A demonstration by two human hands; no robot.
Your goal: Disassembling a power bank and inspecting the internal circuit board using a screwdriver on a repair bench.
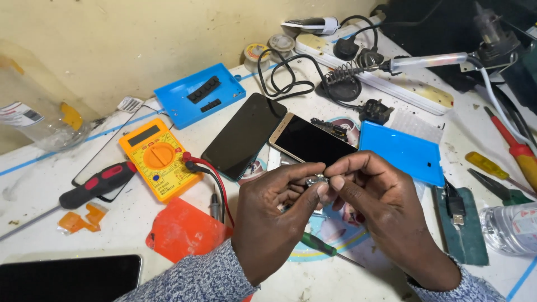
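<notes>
My left hand (274, 218) and my right hand (380, 207) meet above the workbench, and their fingertips pinch a small metallic part (316, 180) between them. Most of the part is hidden by the fingers. Just beyond the hands lies a gold-edged phone (310, 141) with a dark screen. A second black phone (244, 136) lies to its left. A green-handled screwdriver (320, 245) rests on the table under my hands.
A yellow multimeter (159, 157) with red and black leads lies left, beside a black-and-red screwdriver (96, 184) and an orange plastic piece (182, 230). Blue plates (198, 95) (401, 151), a soldering iron on its stand (391, 66), a power strip (380, 78), tools and plastic bottles (512, 226) surround the hands.
</notes>
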